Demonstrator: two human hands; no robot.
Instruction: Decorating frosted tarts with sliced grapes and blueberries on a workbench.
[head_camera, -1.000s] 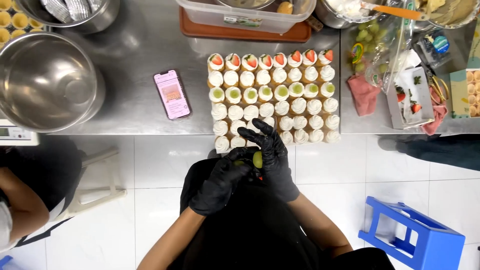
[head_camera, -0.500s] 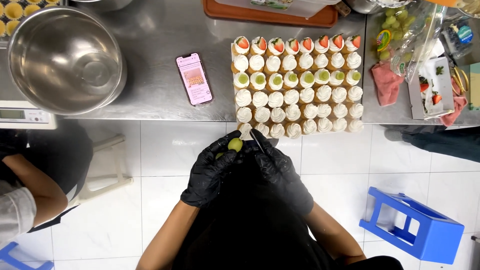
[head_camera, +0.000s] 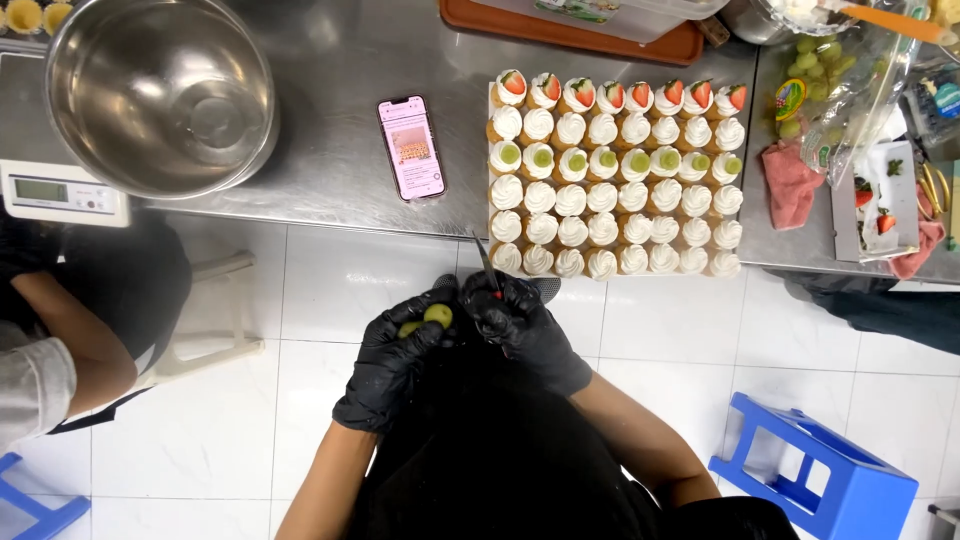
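Left hand (head_camera: 392, 365): black glove, fingers curled round a green grape (head_camera: 437, 316), with a second green piece tucked just beside it; held over the floor, in front of the body, below the table edge.
Right hand (head_camera: 520, 325): black glove, closed on a small knife (head_camera: 488, 268), blade pointing up toward the table.
Change from a second ago: hands lower and further left in view, grape moved from between both hands into the left alone, knife blade now plainly showing; likely a cut in progress or just made.
Meaning for the work: grape not yet set on any pastry; two bottom rows bare of fruit.
Pastries (head_camera: 615, 175): block of cream-topped cups on the steel table (head_camera: 330, 130); top row with strawberry pieces, third row with green grape halves, the rest plain cream.
Grape bag (head_camera: 830, 80): clear plastic, right of the block, well apart from the hands.
Phone (head_camera: 412, 147): pink screen, left of the pastries.
Bowl (head_camera: 160, 95): large, steel, far left.
Stool (head_camera: 815, 480): blue, on the floor at right.
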